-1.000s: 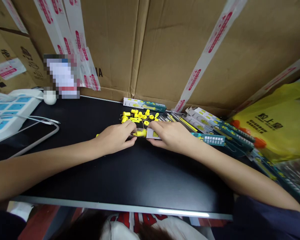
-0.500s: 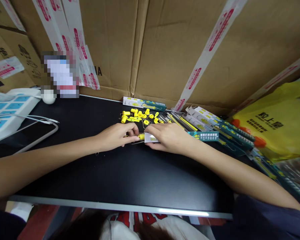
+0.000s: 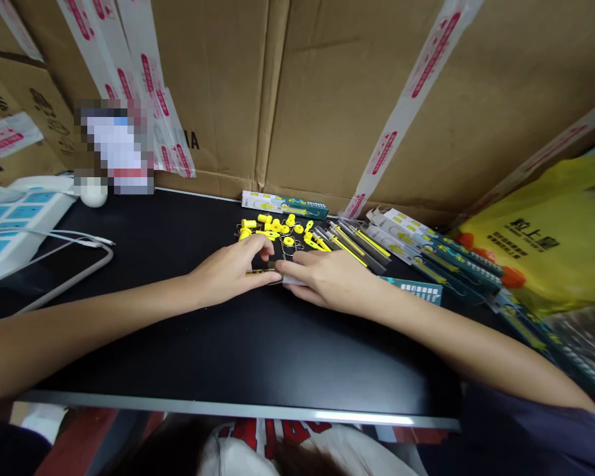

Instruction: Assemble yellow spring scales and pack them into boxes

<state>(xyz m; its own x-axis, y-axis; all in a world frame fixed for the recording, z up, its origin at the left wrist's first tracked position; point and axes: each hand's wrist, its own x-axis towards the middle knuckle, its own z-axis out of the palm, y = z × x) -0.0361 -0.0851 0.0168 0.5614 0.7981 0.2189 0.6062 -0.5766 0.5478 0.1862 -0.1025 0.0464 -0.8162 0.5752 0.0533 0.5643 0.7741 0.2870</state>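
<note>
My left hand (image 3: 231,270) and my right hand (image 3: 330,279) meet fingertip to fingertip on the black table (image 3: 188,344). The left fingers pinch a thin yellow piece (image 3: 258,271) that lies flat on the table. The right hand is closed on one end of a long teal and white package (image 3: 416,289), which runs out to the right from under the palm. A heap of small yellow parts (image 3: 277,229) lies just behind both hands.
Several teal and white packages (image 3: 426,248) and clear sleeves with yellow rods (image 3: 352,243) fan out at the right. A yellow plastic bag (image 3: 545,231) sits far right, a white power strip (image 3: 14,218) with cables far left. Taped cardboard boxes (image 3: 327,92) wall the back.
The yellow piece between my hands has gone further into the package and shows less. My right hand has slid left over the package end, meeting the left fingertips.
</note>
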